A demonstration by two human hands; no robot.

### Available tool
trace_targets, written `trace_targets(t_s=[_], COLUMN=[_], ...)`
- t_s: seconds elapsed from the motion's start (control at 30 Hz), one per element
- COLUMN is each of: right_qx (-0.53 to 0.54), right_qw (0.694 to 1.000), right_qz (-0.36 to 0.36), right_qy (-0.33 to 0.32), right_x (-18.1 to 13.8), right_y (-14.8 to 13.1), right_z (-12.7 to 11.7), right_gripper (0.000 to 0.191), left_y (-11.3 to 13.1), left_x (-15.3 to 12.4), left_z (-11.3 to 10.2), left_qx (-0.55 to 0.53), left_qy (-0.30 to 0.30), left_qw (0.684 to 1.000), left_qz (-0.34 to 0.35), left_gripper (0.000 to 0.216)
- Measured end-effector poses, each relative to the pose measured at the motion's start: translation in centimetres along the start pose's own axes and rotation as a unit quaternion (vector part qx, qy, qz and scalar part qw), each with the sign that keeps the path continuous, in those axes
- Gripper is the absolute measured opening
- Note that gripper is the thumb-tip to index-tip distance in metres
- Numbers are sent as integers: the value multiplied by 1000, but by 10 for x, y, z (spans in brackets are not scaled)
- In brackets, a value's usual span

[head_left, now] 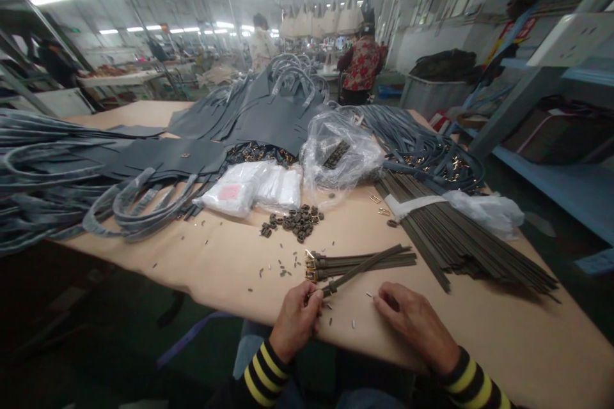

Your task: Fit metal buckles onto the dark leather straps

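My left hand (pixel 296 319) is closed on the near end of a dark olive strap (pixel 365 266) that runs up and right across the paper-covered table (pixel 480 332). My right hand (pixel 411 323) rests on the table just to the right, fingers curled in a pinch near a tiny pin (pixel 369 295); what it holds is too small to name. Just beyond the hands lies a small stack of finished straps with gold buckles (pixel 357 262). A little pile of dark loops (pixel 295 222) sits farther back.
A long bundle of olive straps (pixel 460 243) lies at right. Clear plastic bags (pixel 340 153) and white packets (pixel 252 186) sit mid-table, grey bag panels and handles (pixel 144 192) at left and behind. Blue shelving (pixel 551 140) stands right. Other people work in the background.
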State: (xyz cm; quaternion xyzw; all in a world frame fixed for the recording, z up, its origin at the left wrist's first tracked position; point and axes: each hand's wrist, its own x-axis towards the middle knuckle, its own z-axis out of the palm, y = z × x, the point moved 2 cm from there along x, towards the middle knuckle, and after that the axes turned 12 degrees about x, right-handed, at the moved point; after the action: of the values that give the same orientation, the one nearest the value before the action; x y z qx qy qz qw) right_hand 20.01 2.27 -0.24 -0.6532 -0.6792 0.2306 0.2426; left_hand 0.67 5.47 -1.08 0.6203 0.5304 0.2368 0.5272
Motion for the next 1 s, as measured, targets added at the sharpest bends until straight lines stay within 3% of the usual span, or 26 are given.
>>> trace_targets(t_s=[0.17,0.27,0.47,1.0], right_qx=[231,304,349,406], right_qw=[973,952,936,912], right_qz=[-16,-2,23,59], right_qy=[-20,-14,26,-14], right_x=[-2,1,9,13], right_y=[-35,-49,-53,-52], right_z=[13,22,34,41], right_gripper=[12,8,9,10], left_y=[-2,-2,-7,-8], left_x=[-2,-3,-3,-6], left_z=[1,1,2,3], left_qx=[-16,-30,-49,-121], left_qy=[-10,-9,1,33], left_qw=[1000,999,998,992], left_qz=[21,26,38,21], left_gripper=[35,36,38,38])
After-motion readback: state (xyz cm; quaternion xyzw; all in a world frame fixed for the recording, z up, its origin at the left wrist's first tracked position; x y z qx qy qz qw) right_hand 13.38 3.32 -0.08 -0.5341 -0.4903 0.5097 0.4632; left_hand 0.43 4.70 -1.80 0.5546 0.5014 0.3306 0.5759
